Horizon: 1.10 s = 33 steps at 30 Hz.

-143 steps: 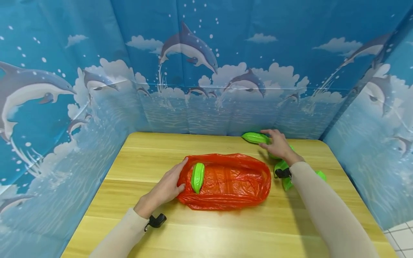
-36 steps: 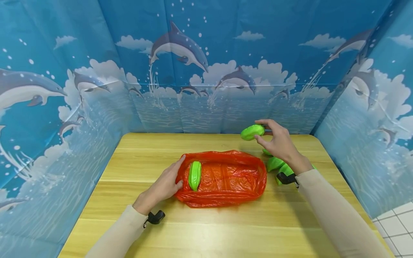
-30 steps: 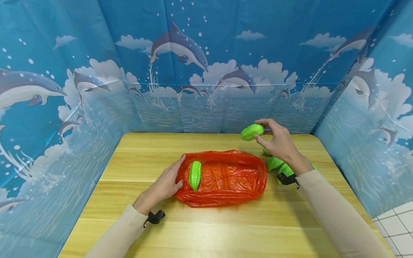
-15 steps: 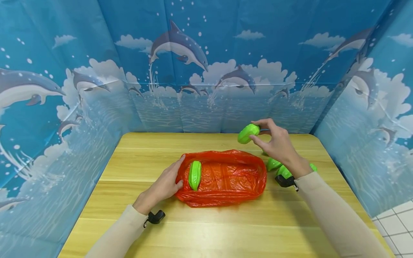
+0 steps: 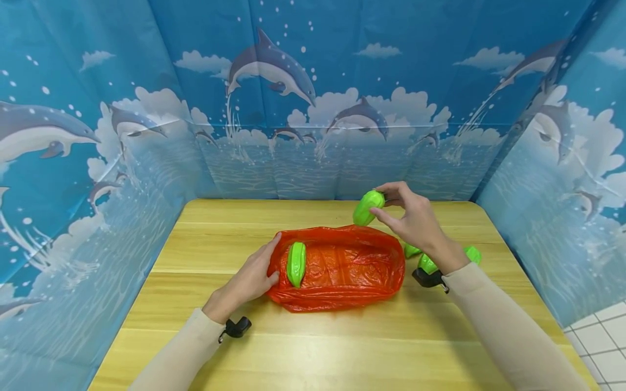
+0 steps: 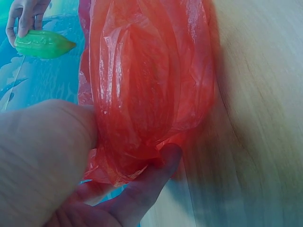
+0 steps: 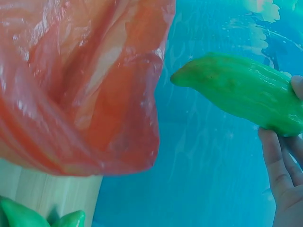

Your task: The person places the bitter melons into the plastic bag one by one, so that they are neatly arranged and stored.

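Observation:
My right hand [image 5: 413,217] holds a glossy green star fruit [image 5: 367,209] by one end between thumb and fingers, above the far rim of a red plastic bag [image 5: 337,298]. Its free end tapers to a brownish tip in the right wrist view. The bag lies with its mouth spread wide. My left hand [image 5: 249,279] holds the bag's left end, with thumb and fingers on either side, as the left wrist view shows [image 6: 118,189]. Inside the bag, near that hand, lies another green star fruit [image 5: 296,264].
More green star fruits [image 5: 472,254] lie right of the bag, partly hidden by my right wrist. The wooden table [image 5: 313,353] is backed and flanked by a blue dolphin-print curtain [image 5: 362,157]. A black wrist camera [image 5: 238,327] sits on my left wrist, another [image 5: 427,277] on my right.
My right hand has picked up a star fruit from the table's far side, lifted it and carried it left toward the bag, turning it more upright. The left hand stays at the bag.

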Available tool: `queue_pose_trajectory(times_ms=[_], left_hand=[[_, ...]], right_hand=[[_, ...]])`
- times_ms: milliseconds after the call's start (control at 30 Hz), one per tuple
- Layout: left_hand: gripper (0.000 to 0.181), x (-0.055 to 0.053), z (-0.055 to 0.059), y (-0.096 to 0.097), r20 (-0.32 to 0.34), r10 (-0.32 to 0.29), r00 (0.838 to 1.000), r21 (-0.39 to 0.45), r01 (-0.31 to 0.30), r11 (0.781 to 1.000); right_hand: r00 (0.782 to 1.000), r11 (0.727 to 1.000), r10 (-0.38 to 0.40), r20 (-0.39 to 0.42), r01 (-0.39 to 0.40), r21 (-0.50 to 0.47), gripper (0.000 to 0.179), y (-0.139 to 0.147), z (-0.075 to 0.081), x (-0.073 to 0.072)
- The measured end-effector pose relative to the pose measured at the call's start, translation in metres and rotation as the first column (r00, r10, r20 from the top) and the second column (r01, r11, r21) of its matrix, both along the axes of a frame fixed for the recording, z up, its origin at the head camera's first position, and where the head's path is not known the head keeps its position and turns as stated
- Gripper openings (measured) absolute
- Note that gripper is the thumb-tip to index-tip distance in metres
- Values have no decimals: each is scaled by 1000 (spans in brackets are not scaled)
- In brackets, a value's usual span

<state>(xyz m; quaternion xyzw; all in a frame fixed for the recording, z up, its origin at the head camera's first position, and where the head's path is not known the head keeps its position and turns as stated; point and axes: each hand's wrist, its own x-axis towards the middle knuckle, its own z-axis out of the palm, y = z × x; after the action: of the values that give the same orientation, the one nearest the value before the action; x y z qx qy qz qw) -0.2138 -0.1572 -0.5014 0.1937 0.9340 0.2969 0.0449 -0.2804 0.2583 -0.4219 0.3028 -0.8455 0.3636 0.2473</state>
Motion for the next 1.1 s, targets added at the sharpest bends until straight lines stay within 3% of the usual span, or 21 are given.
queue_pose_trajectory(times_ms=[367, 700, 900, 1100], left_hand=[[101, 1, -1, -2, 10, 16, 1000, 14, -16, 1000], [102, 0, -1, -1, 18, 20, 1000, 13, -20, 1000], [101, -1, -2, -1, 9, 21, 1000, 12, -21, 1000], [101, 1, -1, -1, 15, 20, 1000, 6, -20, 1000]], right_hand=[[994, 998, 53, 99, -48, -49, 49, -19, 1, 6], [969, 997, 62, 238, -48, -67, 44, -33, -4, 12], [933, 996, 65, 355, -37, -86, 45, -45, -7, 12], [875, 995, 85, 477, -48, -89, 46, -56, -10, 12]])
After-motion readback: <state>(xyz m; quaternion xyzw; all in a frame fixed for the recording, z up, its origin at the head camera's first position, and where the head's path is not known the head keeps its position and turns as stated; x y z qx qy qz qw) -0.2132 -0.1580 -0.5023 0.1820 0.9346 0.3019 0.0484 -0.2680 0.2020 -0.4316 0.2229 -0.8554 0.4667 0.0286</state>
